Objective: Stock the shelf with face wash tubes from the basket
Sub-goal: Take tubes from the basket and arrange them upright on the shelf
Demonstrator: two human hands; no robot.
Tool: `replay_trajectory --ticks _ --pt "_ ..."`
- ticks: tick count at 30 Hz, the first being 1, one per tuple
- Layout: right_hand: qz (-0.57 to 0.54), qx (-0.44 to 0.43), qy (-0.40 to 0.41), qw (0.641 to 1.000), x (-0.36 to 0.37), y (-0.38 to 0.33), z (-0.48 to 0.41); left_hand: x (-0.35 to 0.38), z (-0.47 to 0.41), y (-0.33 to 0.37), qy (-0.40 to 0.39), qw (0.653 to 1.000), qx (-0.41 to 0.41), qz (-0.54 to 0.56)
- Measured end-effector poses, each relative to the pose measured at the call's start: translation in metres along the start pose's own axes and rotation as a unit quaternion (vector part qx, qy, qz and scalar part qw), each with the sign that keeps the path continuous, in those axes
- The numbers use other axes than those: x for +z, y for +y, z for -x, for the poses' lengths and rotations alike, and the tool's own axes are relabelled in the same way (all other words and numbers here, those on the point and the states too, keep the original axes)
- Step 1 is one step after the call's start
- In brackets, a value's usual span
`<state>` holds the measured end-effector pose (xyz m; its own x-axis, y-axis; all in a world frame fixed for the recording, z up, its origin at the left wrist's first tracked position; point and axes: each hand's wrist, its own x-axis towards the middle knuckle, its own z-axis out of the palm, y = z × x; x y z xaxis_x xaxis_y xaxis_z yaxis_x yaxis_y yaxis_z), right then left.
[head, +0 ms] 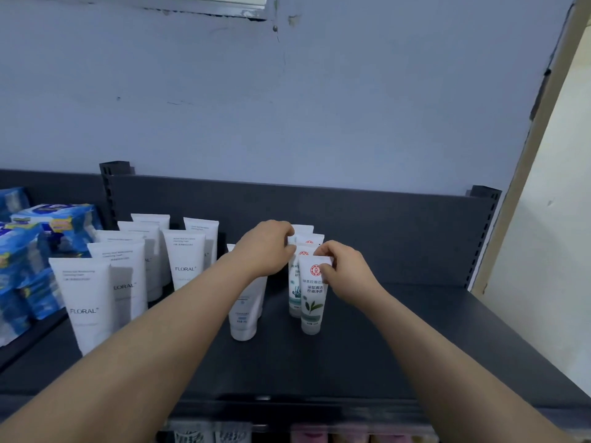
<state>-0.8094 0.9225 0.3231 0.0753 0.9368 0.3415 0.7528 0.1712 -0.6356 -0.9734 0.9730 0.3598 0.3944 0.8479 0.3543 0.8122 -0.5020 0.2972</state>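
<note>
A row of small face wash tubes stands cap-down on the dark shelf [367,346], running front to back. The front tube [312,302] is white with a red logo and a green leaf. My right hand [347,273] pinches its top edge between thumb and fingers. Behind it stands a teal-printed tube [293,290], and further back more tubes with red logos [308,239]. My left hand [267,247] rests curled on the tops of those rear tubes. A white tube with blue print [244,314] stands to the left, partly under my left wrist. The basket is out of view.
Several larger white FLORAL tubes [86,302] stand in rows on the shelf's left part. Blue packs [22,270] fill the neighbouring shelf section at far left. The shelf's dark back panel [383,219] rises behind. Products on a lower shelf [319,434] show at the bottom edge.
</note>
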Motion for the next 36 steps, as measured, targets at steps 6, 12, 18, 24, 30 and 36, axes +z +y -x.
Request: replay_trajectory --ticks 6,12,18,24,30,36 --pt "0.084 -0.033 -0.003 0.996 -0.008 -0.004 0.008 -0.012 0.022 0.006 0.016 0.999 0.014 -0.043" --pt "0.182 -0.109 0.051 0.976 -0.02 -0.027 0.021 -0.033 0.05 0.012 0.034 0.995 0.018 -0.088" --pt "0.188 -0.177 0.063 0.964 -0.008 -0.071 0.045 -0.064 0.11 -0.012 0.076 0.989 0.001 -0.128" --pt "0.129 -0.288 0.004 0.949 0.067 -0.126 0.071 -0.09 0.205 -0.077 0.083 0.978 -0.075 -0.175" --pt "0.068 -0.4 -0.068 0.912 0.172 -0.195 0.113 -0.11 0.314 -0.152 0.082 0.958 -0.187 -0.202" --pt "0.046 -0.448 -0.165 0.878 0.284 -0.279 0.167 -0.13 0.431 -0.24 0.057 0.925 -0.308 -0.213"
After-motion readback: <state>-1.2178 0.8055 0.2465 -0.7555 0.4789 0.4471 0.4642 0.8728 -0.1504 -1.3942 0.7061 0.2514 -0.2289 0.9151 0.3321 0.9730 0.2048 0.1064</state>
